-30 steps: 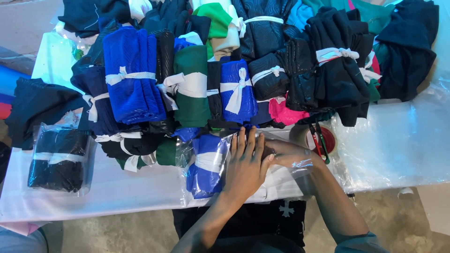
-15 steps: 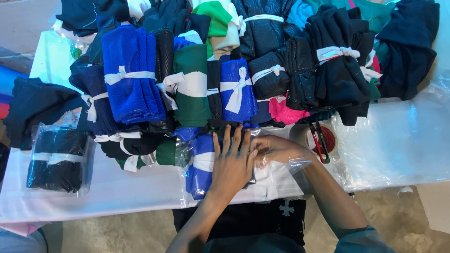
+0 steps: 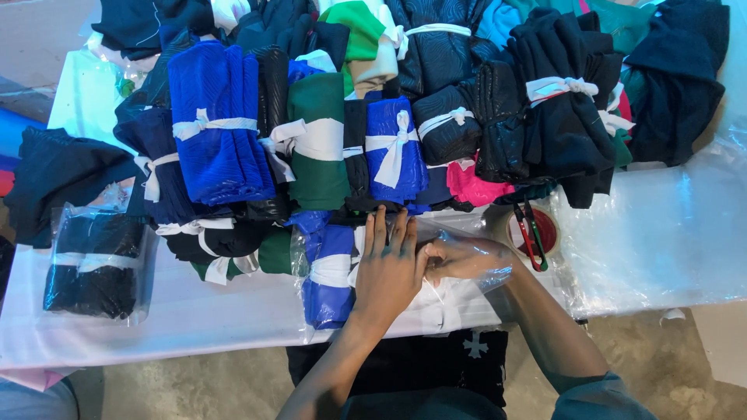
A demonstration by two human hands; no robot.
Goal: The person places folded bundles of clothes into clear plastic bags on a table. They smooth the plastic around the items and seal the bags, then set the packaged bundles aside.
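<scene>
You are pressing a clear plastic bag (image 3: pixel 342 272) down on the table (image 3: pixel 194 319), right in front of you at the near edge. Inside the bag is a folded blue cloth bundle (image 3: pixel 327 280) with a white band around it. Your left hand (image 3: pixel 389 264) is lying flat on top of the bag, with its fingers stretched out straight and close together. Your right hand (image 3: pixel 459 257) is tucked inside the open end of the bag, with the thin plastic wrapping over it. Its fingers are curled, but I cannot tell if they are pinching anything.

Just to the right of your right hand, a roll of tape (image 3: pixel 537 233) is sitting on the table, with red and green scissors (image 3: pixel 531 237) lying across it. Behind your hands, a big pile of tied cloth bundles (image 3: pixel 389 140) is filling the table, in blue, green, black and pink. Far to the left, 1 dark bundle in a bag (image 3: pixel 97 264) is lying by itself.
</scene>
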